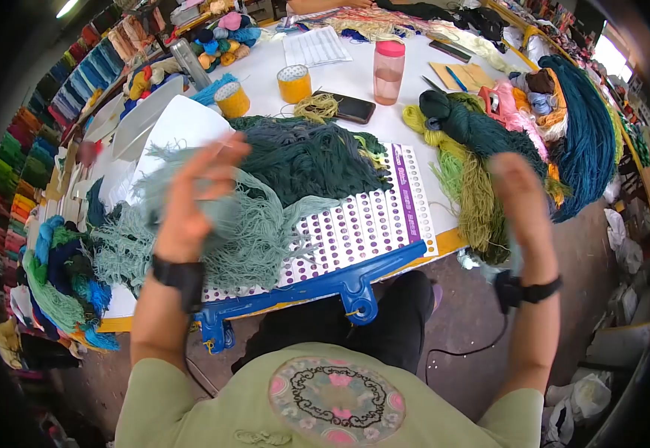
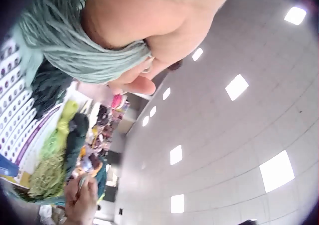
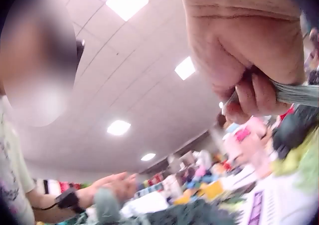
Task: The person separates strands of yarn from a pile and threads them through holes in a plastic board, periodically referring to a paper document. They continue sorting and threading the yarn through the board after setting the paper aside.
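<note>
My left hand point(image 1: 194, 190) is raised over the table's left side and holds a skein of grey-green thread point(image 2: 75, 45). Its strands pass across the palm toward the thumb side. More of the same thread point(image 1: 250, 231) lies in a loose, tangled heap below that hand. My right hand point(image 1: 523, 198) is off to the right, near the table edge, blurred in the head view. In the right wrist view its curled fingers point(image 3: 256, 93) grip a thin bundle of grey-green strands point(image 3: 299, 94). Dark green thread point(image 1: 317, 157) lies between the hands on a white hole-punched card point(image 1: 340, 231).
A blue clip bar point(image 1: 317, 284) runs along the table's front edge. Olive point(image 1: 482, 201) and teal skeins point(image 1: 579, 142) lie at the right. Tape rolls point(image 1: 294, 84), a phone point(image 1: 351, 108) and a pink-lidded bottle point(image 1: 388, 71) stand or lie behind. Bundled skeins point(image 1: 60, 276) hang at left.
</note>
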Demonstrator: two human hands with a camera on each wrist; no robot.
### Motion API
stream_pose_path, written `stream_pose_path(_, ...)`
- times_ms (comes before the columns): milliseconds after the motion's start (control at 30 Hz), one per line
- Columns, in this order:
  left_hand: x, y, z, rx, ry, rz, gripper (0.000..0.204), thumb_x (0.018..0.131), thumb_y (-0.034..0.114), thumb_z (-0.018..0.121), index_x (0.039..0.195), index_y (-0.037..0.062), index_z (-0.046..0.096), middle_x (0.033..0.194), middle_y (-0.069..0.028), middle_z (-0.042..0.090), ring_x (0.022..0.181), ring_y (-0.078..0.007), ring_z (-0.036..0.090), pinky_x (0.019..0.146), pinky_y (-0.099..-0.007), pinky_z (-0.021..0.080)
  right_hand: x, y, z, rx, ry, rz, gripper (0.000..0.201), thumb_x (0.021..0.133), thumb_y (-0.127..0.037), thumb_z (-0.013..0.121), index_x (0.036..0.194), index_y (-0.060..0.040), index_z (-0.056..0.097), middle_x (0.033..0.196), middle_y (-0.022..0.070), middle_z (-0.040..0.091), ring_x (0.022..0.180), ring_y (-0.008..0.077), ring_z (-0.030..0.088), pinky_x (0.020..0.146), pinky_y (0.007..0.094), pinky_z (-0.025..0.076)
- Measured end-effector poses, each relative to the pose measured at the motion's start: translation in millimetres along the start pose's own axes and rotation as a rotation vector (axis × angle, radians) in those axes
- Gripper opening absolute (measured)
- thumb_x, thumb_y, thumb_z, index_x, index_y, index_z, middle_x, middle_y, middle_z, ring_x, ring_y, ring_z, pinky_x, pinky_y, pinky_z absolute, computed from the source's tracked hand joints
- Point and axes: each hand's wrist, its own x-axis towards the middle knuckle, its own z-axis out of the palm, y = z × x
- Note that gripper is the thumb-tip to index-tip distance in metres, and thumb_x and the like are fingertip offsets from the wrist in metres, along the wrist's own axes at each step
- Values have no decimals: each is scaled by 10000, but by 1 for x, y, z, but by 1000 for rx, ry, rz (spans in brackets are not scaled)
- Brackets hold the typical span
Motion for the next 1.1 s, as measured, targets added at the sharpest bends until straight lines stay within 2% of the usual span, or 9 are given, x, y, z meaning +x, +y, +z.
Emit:
stream_pose_path(33, 25, -25, -11, -92, -136, -287, 381, 926, 139, 545, 1262, -35, 501, 1067, -76, 602, 673, 8, 454, 484, -97, 334, 4, -62, 33, 582, -111, 263, 221, 917, -110, 551, 1131, -67, 584, 885, -35, 575, 751, 69, 516, 664, 238, 447)
stream_pose_path(100, 47, -75, 7, 229, -181, -410, 318, 864, 192, 623, 1099, -22, 613, 977, -81, 649, 663, -46, 485, 504, -173, 359, 23, -98, 82, 357, -448, 122, 144, 932, -125, 546, 1035, -45, 608, 782, 28, 600, 657, 125, 530, 620, 276, 461)
stream_pose_path(133, 56, -98, 14, 429, -174, -423, 301, 837, 212, 648, 1037, -13, 646, 921, -83, 666, 655, -71, 501, 507, -206, 368, 27, -99, 110, 312, -438, 19, 152, 901, -194, 550, 980, -81, 614, 810, 196, 631, 753, 350, 621, 697, 404, 490)
stream_pose_path(167, 65, -121, 14, 513, -141, -469, 285, 819, 225, 656, 984, -8, 659, 869, -84, 672, 631, -93, 510, 510, -233, 375, 31, -97, 131, 224, -464, -22, 149, 897, -210, 545, 970, -101, 616, 838, 189, 644, 806, 381, 620, 707, 436, 489)
stream_pose_path(533, 58, -171, 31, 608, 16, -311, 175, 870, 144, 609, 916, -24, 616, 820, -86, 662, 559, -115, 552, 463, -246, 396, 30, -75, 158, 365, -545, 14, 133, 903, -204, 557, 985, -111, 605, 748, 166, 625, 713, 347, 622, 646, 406, 481)
stream_pose_path(700, 68, -176, 28, 485, 58, -503, 249, 894, 171, 594, 750, -30, 625, 659, -53, 586, 503, -111, 452, 474, -259, 368, 31, -83, 148, 375, -519, -47, 138, 899, -174, 563, 1014, -99, 565, 746, 180, 622, 724, 361, 623, 652, 420, 477)
stream_pose_path(800, 70, -175, 28, 523, 12, -493, 254, 885, 178, 607, 729, -21, 629, 631, -49, 565, 516, -111, 463, 484, -258, 358, 33, -89, 144, 292, -499, 5, 171, 911, -146, 566, 1053, -88, 490, 693, 145, 588, 621, 225, 598, 578, 344, 454)
stream_pose_path(1033, 67, -153, 52, 776, 60, -592, 311, 877, 217, 589, 655, 5, 637, 608, -56, 588, 522, -120, 477, 494, -265, 373, 42, -92, 157, 195, -584, 90, 174, 867, -156, 592, 993, -89, 491, 760, 216, 619, 766, 410, 612, 672, 473, 453)
stream_pose_path(1100, 63, -140, 63, 861, 39, -581, 333, 883, 237, 585, 655, 2, 643, 611, -58, 593, 525, -122, 480, 497, -266, 378, 40, -87, 158, 288, -604, 98, 170, 899, -162, 580, 1008, -87, 473, 631, 83, 579, 527, 181, 559, 491, 333, 431)
